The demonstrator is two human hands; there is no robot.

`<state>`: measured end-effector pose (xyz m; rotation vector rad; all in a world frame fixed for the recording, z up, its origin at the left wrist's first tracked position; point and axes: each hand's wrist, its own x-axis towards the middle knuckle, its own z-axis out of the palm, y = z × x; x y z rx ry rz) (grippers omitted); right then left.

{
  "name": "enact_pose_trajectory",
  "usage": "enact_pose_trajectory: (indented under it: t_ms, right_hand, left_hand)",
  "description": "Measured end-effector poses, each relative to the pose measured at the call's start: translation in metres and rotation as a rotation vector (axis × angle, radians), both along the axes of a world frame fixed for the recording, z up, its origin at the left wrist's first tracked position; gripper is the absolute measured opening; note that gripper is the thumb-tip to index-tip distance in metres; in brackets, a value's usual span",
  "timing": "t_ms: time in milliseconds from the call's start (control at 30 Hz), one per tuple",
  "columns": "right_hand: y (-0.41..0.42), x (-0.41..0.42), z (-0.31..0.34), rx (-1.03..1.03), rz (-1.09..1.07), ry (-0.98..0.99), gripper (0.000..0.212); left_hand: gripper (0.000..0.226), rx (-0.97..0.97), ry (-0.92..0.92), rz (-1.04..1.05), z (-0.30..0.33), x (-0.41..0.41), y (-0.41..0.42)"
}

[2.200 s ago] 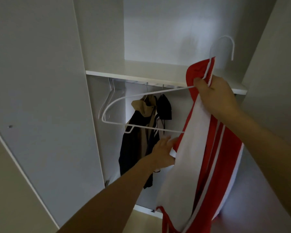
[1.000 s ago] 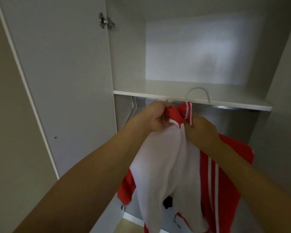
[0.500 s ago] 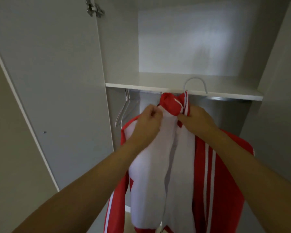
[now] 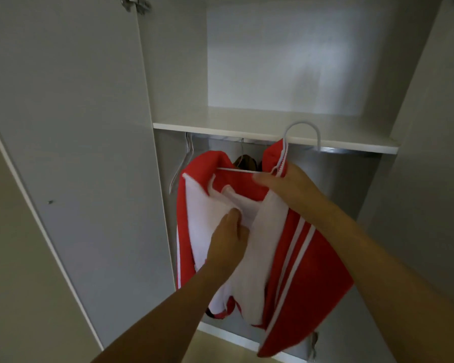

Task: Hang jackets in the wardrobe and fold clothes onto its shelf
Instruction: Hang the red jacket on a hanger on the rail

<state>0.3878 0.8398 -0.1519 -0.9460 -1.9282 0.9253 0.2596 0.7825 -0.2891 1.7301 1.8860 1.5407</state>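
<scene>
A red jacket (image 4: 307,260) with white stripes and a white lining hangs open on a white wire hanger (image 4: 303,128) that I hold up in front of the open wardrobe. My right hand (image 4: 286,188) grips the hanger and the collar just below the hook. My left hand (image 4: 227,243) pinches the white lining at the jacket's left front. The hanger's hook stands in front of the shelf (image 4: 260,127) edge, not on the rail. The hanger's lower part is hidden by cloth.
An empty white hanger (image 4: 182,163) hangs at the rail's left end. A dark garment (image 4: 245,163) shows behind the red jacket. The wardrobe door (image 4: 71,153) stands open on the left, and the right side panel (image 4: 435,153) is close by.
My left hand has dropped from the collar to the white lining lower down. The jacket's front has spread open, baring a hanger wire. My right hand stays at the hanger's neck.
</scene>
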Motion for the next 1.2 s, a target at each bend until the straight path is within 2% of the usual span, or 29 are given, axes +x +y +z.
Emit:
enact_pose_trajectory:
  t_ms: [33, 67, 133, 167, 233, 267, 367, 400, 433, 533, 600, 667, 700, 733, 800, 867, 900, 967, 1100, 1133, 1200]
  right_hand:
    - [-0.001, -0.002, -0.004, 0.036, 0.011, -0.061, 0.047]
    - [-0.003, -0.005, -0.008, 0.064, -0.012, -0.151, 0.072]
    - [-0.003, -0.008, -0.018, 0.137, -0.128, -0.357, 0.12]
    - [0.0, -0.007, -0.022, 0.175, -0.176, -0.431, 0.128]
    - [0.004, -0.002, -0.027, 0.218, -0.214, -0.495, 0.117]
    - [0.007, 0.002, -0.029, 0.226, -0.217, -0.498, 0.102]
    - [0.011, 0.011, -0.032, 0.326, -0.265, -0.396, 0.034]
    - [0.011, 0.013, -0.031, 0.348, -0.276, -0.352, 0.02]
    - [0.012, 0.015, -0.03, 0.349, -0.274, -0.313, 0.014]
    - [0.014, 0.018, -0.025, 0.242, -0.244, -0.238, 0.013]
    - [0.012, 0.018, -0.023, 0.138, -0.201, -0.173, 0.026]
    - [0.008, 0.017, -0.023, 0.05, -0.141, -0.047, 0.051]
    - [0.005, 0.017, -0.023, 0.028, -0.109, 0.011, 0.06]
    - [0.003, 0.016, -0.025, 0.029, -0.086, 0.046, 0.064]
    - [0.001, 0.016, -0.031, 0.065, -0.074, 0.043, 0.066]
    - [0.001, 0.018, -0.037, 0.084, -0.087, 0.019, 0.069]
    - [0.002, 0.018, -0.039, 0.09, -0.096, 0.024, 0.071]
    - [0.003, 0.019, -0.04, 0.102, -0.113, 0.076, 0.074]
    - [0.009, 0.022, -0.032, -0.033, -0.117, 0.285, 0.069]
    - [0.01, 0.023, -0.03, -0.102, -0.124, 0.339, 0.059]
    - [0.007, 0.026, -0.025, -0.243, -0.153, 0.39, 0.025]
  left_hand:
    - [0.029, 0.013, -0.002, -0.056, 0.005, 0.002, -0.002]
    - [0.032, 0.031, -0.004, -0.114, 0.01, 0.006, -0.004]
    - [0.025, 0.036, 0.019, -0.23, 0.016, 0.014, -0.007]
    - [0.02, 0.021, 0.05, -0.279, 0.019, 0.017, -0.009]
    - [0.019, 0.004, 0.096, -0.38, 0.022, 0.021, -0.014]
    - [0.02, -0.003, 0.104, -0.424, 0.021, 0.022, -0.018]
    - [0.008, -0.075, 0.179, -0.524, 0.006, 0.029, -0.031]
    - [0.009, -0.101, 0.223, -0.532, -0.002, 0.032, -0.035]
    - [0.011, -0.117, 0.261, -0.524, -0.011, 0.035, -0.038]
    - [0.013, -0.07, 0.249, -0.39, -0.029, 0.04, -0.044]
    - [0.018, -0.041, 0.082, -0.239, -0.029, 0.045, -0.043]
    - [0.02, -0.063, -0.372, -0.026, -0.014, 0.048, -0.038]
    - [0.022, -0.083, -0.631, 0.063, -0.002, 0.048, -0.035]
    - [0.028, -0.098, -0.813, 0.108, 0.011, 0.045, -0.032]
    - [0.035, -0.141, -1.028, 0.041, 0.038, 0.034, -0.026]
    - [0.039, -0.125, -1.265, -0.152, 0.068, 0.02, -0.023]
    - [0.039, -0.098, -1.326, -0.245, 0.08, 0.015, -0.024]
    - [0.031, -0.119, -1.271, -0.401, 0.097, 0.014, -0.029]
    - [0.03, -0.367, -0.881, -0.475, 0.098, 0.03, -0.043]
    - [0.031, -0.381, -0.852, -0.521, 0.093, 0.032, -0.045]
    - [0.038, -0.399, -0.825, -0.666, 0.086, 0.036, -0.052]
